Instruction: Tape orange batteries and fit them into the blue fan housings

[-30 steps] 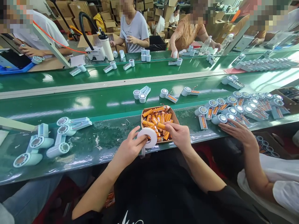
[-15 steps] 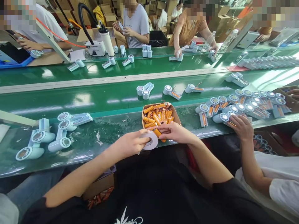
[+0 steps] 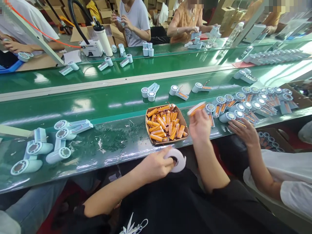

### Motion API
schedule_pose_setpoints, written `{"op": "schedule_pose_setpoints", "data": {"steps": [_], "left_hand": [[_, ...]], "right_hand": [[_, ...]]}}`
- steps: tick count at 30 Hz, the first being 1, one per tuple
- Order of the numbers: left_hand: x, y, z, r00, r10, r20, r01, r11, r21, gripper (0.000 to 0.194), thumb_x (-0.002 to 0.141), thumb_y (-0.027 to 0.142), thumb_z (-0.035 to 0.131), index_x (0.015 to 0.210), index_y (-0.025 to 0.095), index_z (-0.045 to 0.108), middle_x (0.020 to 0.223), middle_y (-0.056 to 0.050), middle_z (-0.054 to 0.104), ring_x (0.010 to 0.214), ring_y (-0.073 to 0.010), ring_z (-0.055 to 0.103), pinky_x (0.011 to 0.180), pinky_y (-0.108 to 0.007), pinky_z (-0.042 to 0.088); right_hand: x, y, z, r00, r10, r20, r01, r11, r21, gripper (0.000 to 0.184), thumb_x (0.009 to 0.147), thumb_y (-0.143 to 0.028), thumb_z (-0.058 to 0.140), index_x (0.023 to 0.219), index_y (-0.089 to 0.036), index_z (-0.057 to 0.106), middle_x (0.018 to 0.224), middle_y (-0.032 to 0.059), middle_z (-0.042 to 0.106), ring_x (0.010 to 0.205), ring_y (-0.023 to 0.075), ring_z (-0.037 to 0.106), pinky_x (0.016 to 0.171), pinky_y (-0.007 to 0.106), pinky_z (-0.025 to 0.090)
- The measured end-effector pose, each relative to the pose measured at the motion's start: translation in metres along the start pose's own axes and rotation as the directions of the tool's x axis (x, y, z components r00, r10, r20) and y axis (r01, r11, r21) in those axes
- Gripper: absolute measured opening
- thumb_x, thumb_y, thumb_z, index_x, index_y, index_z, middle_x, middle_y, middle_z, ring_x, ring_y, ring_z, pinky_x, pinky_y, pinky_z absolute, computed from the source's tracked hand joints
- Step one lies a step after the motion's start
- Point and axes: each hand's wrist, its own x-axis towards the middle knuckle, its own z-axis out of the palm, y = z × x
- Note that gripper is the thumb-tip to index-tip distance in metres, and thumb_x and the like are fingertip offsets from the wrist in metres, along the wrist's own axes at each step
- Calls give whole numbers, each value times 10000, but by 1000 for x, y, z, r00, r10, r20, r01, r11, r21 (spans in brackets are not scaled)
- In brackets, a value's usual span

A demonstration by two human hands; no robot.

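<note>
My left hand [image 3: 154, 166] grips a roll of white tape [image 3: 180, 161] in front of the bench edge, its fingers at the roll's centre hole. Raised to the right of the box, my right hand [image 3: 201, 127] holds an orange battery [image 3: 198, 109] with a white strip along it, slightly blurred. Between and beyond my hands, an open cardboard box [image 3: 187, 129] on the bench is filled with several loose orange batteries [image 3: 162, 123], some with thin wires.
Light-blue fan housings [image 3: 39, 148] lie on the bench at left; many more [image 3: 240, 113] crowd the right, where a co-worker's hand [image 3: 246, 131] touches them. The green conveyor belt [image 3: 107, 97] carries further housings. Other people work across the line.
My right hand has left the box with an orange battery, moving up and right. My left hand has brought the tape roll right and closer to me. The co-worker across has drawn back from the belt.
</note>
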Motion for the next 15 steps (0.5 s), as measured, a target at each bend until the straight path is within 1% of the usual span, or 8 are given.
{"op": "schedule_pose_setpoints", "data": {"steps": [2,4,7,8,9,11,13,15], "left_hand": [[10,-17,3,999,-20,44,23,997,-76,280,1000,116,583,1209,207,745,1117,-91,770,1407,-298,596,1073,-412,590],[24,-51,0,985,-93,146,119,975,-185,358,942,133,677,1274,249,742,1242,-78,772,1407,-288,591,1148,-447,533],[53,-108,-9,946,-92,312,223,883,-414,304,882,310,803,1185,284,801,1229,-33,795,1373,-294,602,1185,-429,479],[64,-124,-9,933,-102,345,264,847,-462,271,904,373,782,1155,278,816,1209,-29,802,1365,-293,606,1177,-405,476],[75,-138,-8,916,-163,366,331,823,-462,267,946,421,727,1145,271,822,1202,-27,804,1343,-283,620,1155,-373,484],[99,-163,-1,847,-396,355,510,792,-334,349,1034,453,575,1213,256,800,1263,-34,782,1286,-252,649,1102,-324,501],[124,-186,12,737,-620,269,667,732,-141,420,1071,425,482,1348,226,727,1384,-70,721,1286,-254,632,1105,-336,485],[145,-208,26,654,-733,187,746,666,3,464,1057,389,495,1444,180,643,1494,-142,627,1363,-316,552,1147,-417,441]], "right_hand": [[30,-11,-10,993,-113,-42,113,993,14,345,866,-450,788,1150,-328,633,1132,-15,751,1127,138,724,997,281,602],[39,-17,-15,993,-114,18,114,993,-12,444,864,-448,791,1247,-366,581,1176,-18,743,1136,150,730,984,306,615],[17,-10,-17,988,-20,152,31,997,-74,511,829,-466,832,1238,-380,538,1130,-2,768,1050,210,774,865,359,664],[7,-5,-17,985,11,173,2,997,-75,503,824,-470,841,1203,-376,523,1116,1,778,1025,222,783,837,369,668],[-1,-1,-18,983,32,181,-20,997,-68,493,822,-474,847,1160,-370,504,1108,0,787,1003,229,791,818,377,671],[-13,6,-21,983,58,177,-50,998,-48,485,821,-491,854,1065,-350,460,1097,-3,800,961,238,803,796,395,675],[-14,10,-22,982,79,170,-75,997,-34,501,809,-514,864,958,-317,429,1078,4,808,928,253,811,780,412,681],[-9,9,-24,983,91,160,-88,996,-23,529,797,-523,875,862,-289,405,1064,26,813,928,274,814,757,418,685]]}}
